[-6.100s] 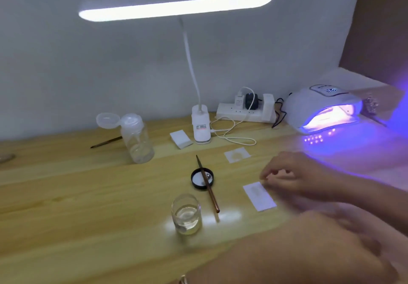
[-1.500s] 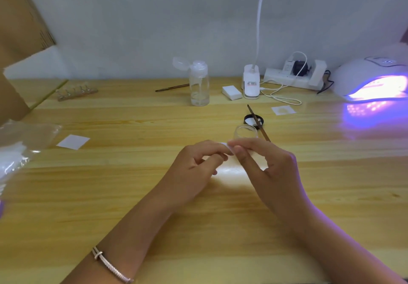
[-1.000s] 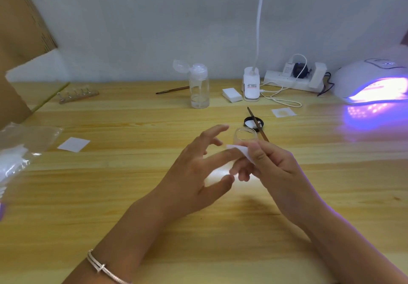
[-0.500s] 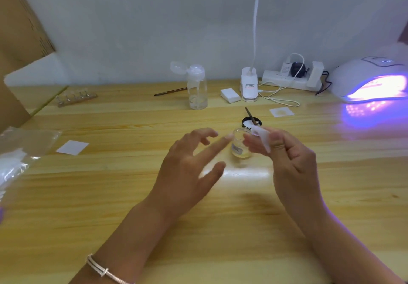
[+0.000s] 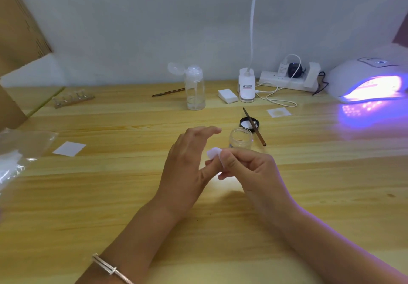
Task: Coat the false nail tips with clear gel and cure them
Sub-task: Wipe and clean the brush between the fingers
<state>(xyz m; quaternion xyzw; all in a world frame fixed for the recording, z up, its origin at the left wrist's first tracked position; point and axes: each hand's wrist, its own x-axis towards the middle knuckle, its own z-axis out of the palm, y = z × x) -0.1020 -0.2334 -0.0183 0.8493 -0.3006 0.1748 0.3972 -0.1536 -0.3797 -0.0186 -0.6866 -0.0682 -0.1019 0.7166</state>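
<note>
Wood-grain surface [image 5: 110, 195], smooth with slight sheen. Clear glass jar [image 5: 240, 139]; clear plastic bottle [image 5: 194, 89]. Glossy white plastic lamp [image 5: 364, 78], crinkly clear bag [image 5: 19, 149].

Tabletop [image 5: 110, 195]: pale yellow wood w/ grain streaks. Nail lamp [image 5: 362, 73] at right edge: white shell, violet glow inside + on the wood. White wipe [image 5: 213, 153]. Clear jar [image 5: 240, 136], black lid [image 5: 244, 121], brown brush [image 5: 257, 131]. Bottle [image 5: 194, 89] nr back edge: clear, white cap. Silver bracelet [image 5: 108, 267].

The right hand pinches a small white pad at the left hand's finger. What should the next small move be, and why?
Probably set the white pad down beside the jar: the right hand must be free to take the brush, which lies across the black lid.
</note>
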